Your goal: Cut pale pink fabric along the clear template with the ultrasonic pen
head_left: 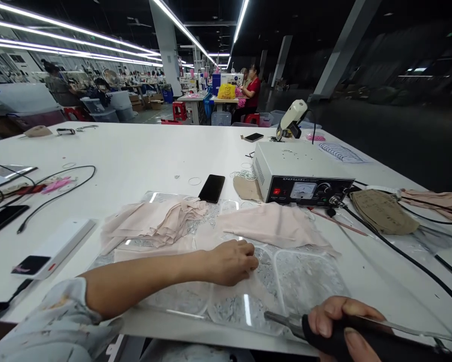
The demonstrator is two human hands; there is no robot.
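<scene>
My left hand [231,262] is closed, its curled fingers down on a thin, pale pink fabric piece [244,294]; the fingertips are partly hidden. This fabric lies over a clear, scuffed plastic template [304,279] with rounded panels. At the lower right, my right hand [342,322] is wrapped round a black-handled tool [286,321] with a flat metal tip. That tip points left, near the template's front edge. A stack of pale pink fabric pieces [154,221] sits beyond my left forearm, and another pink piece [267,223] lies across the template's far right part.
Behind the template stands a control box [303,166] with a dial; its black cable [384,246] runs right. A phone [211,188], a white power bank [56,249] and brown pattern pieces [382,211] lie on the white table [143,151]. A person in red [252,89] works farther back.
</scene>
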